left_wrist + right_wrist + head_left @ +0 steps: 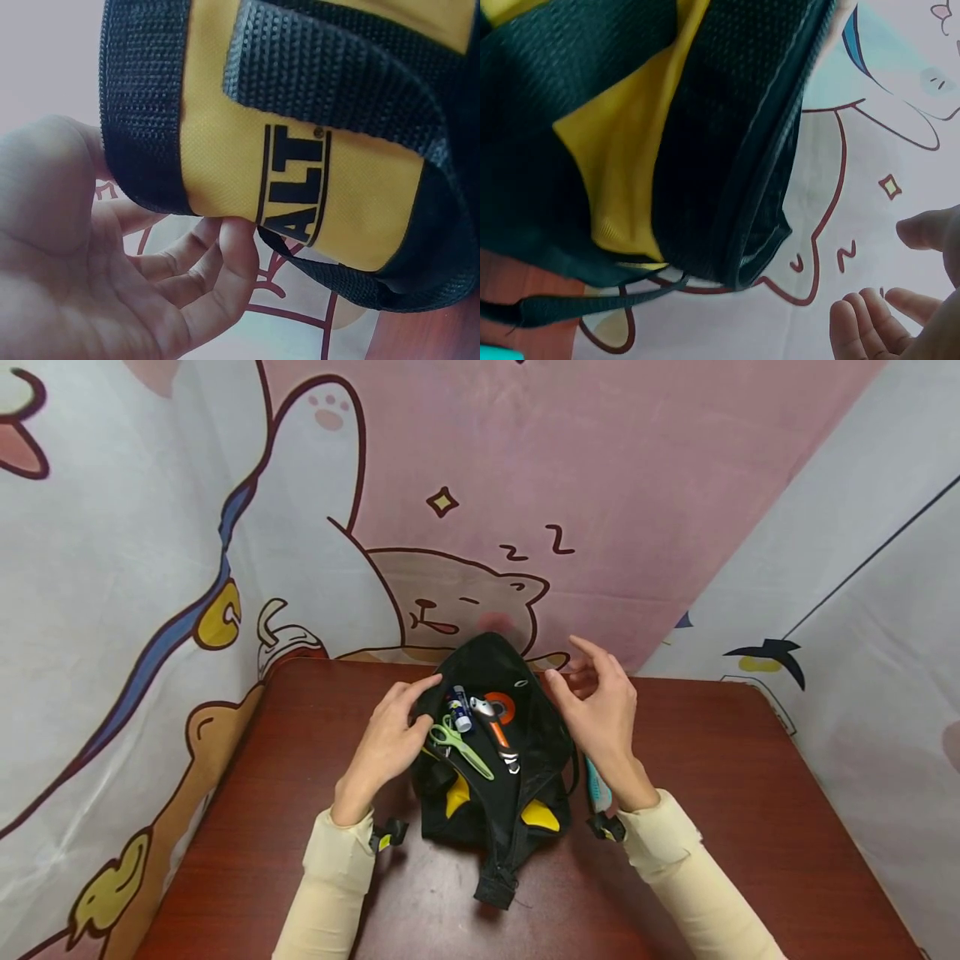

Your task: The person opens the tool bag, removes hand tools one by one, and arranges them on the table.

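A black and yellow tool bag (457, 818) stands open on the table, its mouth facing up. Inside lie green scissors (476, 762), a small blue and white tube like a glue stick (459, 712), an adjustable wrench (498, 733) with an orange and black handle, and an orange ring-shaped thing (509, 703). My left hand (386, 739) holds the bag's left rim, thumb at the mouth and curled fingers against the outside; the yellow side shows lettering in the left wrist view. Beside the right rim, my right hand (603, 714) is apart from the bag, fingers loosely bent, holding nothing.
A teal object (597, 787) lies on the brown table (720, 827) right of the bag, partly behind my right wrist. Straps hang off the bag, one end (495, 887) pointing toward me. A cartoon-printed cloth (637, 485) stands behind the table and at both sides.
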Demonstrator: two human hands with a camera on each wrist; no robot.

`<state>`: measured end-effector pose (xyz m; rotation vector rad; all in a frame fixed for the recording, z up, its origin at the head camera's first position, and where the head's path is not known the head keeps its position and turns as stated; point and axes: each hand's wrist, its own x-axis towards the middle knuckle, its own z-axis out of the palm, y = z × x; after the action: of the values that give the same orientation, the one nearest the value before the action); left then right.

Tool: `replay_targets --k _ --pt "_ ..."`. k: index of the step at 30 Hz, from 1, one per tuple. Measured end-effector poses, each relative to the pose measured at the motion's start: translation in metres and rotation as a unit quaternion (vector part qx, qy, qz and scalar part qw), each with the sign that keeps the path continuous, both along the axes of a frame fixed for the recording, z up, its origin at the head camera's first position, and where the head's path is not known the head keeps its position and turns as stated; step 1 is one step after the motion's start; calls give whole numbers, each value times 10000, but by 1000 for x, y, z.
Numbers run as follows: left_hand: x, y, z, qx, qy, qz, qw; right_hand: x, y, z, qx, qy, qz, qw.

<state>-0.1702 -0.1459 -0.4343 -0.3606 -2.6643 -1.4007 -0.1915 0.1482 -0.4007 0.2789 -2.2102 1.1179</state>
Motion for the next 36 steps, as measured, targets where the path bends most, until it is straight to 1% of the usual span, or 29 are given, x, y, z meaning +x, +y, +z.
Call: replay_targets --k 9,14,21,25,29,32,36 --pt "1 0 0 4 -5 -16 10000 -1 -21 2 60 89 271 9996" --pt "1 -1 0 -1 -23 -18 10000 -1 -33 -1 59 56 456 9989" --pt "1 -1 -1 -18 -44 -33 10000 0 -48 -11 84 -120 741 9971" --pt "2 -1 -1 -57 -38 -30 10000 -4 -53 -22 168 -169 866 9960" --pt "2 -1 -2 -92 6 -41 9999 -9 -56 -32 248 -127 949 9951" --pt "2 -1 -2 -101 54 -33 9999 -12 -57 -36 256 -121 1091 9936" --pt "2 -1 -1 -114 62 -29 9999 -15 -57 -40 282 -293 1303 9906"
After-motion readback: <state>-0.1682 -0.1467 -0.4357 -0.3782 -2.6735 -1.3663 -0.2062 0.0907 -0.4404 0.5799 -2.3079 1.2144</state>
